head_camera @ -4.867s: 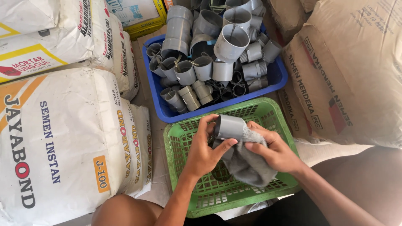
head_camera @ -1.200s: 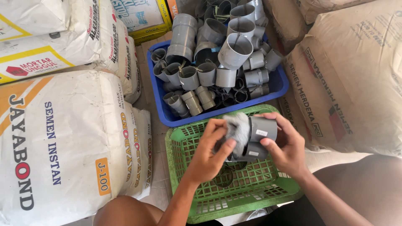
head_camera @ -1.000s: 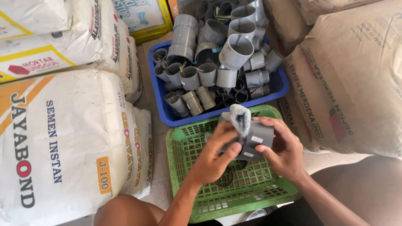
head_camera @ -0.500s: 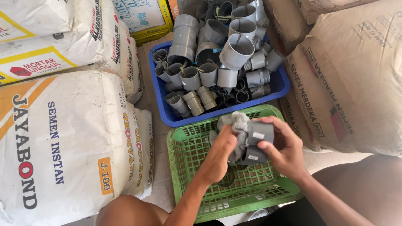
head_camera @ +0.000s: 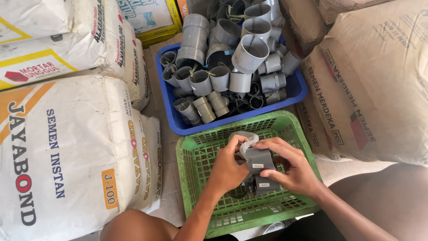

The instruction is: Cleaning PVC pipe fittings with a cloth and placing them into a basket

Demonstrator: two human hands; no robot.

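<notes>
Evidently the step in hand is wiping: over the green basket point(head_camera: 187, 178), the left hand point(head_camera: 229, 167) presses a grey cloth point(head_camera: 246, 139) against a grey pipe fitting point(head_camera: 261, 163), and the right hand point(head_camera: 290, 167) is closed around that fitting. Its long axis seems to run from the basket's far rim toward the person. Next, turning it would call for a re-grip.
</notes>
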